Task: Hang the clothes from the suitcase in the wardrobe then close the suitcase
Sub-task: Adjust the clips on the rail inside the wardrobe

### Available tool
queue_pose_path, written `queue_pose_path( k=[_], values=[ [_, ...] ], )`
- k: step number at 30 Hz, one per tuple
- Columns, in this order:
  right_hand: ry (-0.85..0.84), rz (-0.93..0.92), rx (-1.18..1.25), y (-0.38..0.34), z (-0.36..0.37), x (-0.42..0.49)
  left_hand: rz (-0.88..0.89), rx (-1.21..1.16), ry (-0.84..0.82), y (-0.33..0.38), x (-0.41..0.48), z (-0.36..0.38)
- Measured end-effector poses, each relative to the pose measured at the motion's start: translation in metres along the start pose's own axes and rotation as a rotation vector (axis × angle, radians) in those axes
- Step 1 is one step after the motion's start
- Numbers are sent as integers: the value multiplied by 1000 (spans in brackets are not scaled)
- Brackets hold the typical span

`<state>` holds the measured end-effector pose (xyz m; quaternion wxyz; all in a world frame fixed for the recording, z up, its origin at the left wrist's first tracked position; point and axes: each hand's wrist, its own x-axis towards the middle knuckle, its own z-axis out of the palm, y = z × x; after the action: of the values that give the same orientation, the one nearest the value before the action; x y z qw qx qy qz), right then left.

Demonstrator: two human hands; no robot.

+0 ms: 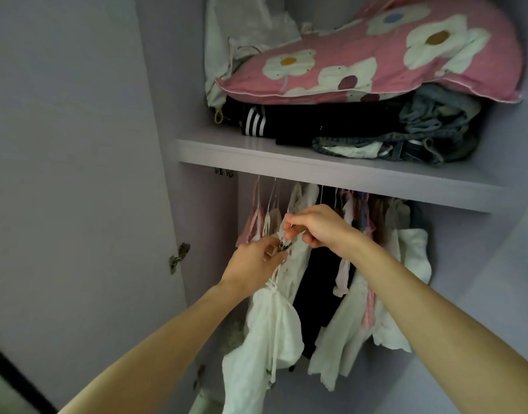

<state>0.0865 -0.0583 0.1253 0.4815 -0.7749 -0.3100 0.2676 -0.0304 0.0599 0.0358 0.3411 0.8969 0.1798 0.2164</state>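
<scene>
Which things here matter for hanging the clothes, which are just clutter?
In the job: white garment, pinched by left hand and right hand; metal clip; hung clothes.
Lying about: floral pillow, black striped clothing, denim, all on the shelf.

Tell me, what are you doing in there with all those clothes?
A person is reaching into the wardrobe with both hands. The left hand and the right hand pinch the top of a white garment around a small metal clip, among hung clothes under the shelf. A pink flowered pillow lies on folded clothes above. No suitcase is in view.
</scene>
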Motion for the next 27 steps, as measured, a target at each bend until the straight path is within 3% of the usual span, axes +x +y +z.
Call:
queue_pose_path(
  k=[7, 12, 17, 20, 22, 27],
  values=[
    [88, 88, 203, -4, 18, 13, 64, 198, 178, -19, 3, -7],
    [164, 20, 82, -17, 30, 28, -46, 171, 158, -46, 15, -37],
    [374, -252, -633, -20, 36, 69, -286, 21, 169, -81, 46, -61],
    [630, -489, -993, -24, 47, 107, -328, 11, 195, -104, 76, -72],
    [762, -596, -1119, -28, 50, 133, -333, 5, 223, -118, 99, -74],
    [908, -733, -1283, -32, 49, 193, -329, -64, 307, -150, 159, -65]
  ],
)
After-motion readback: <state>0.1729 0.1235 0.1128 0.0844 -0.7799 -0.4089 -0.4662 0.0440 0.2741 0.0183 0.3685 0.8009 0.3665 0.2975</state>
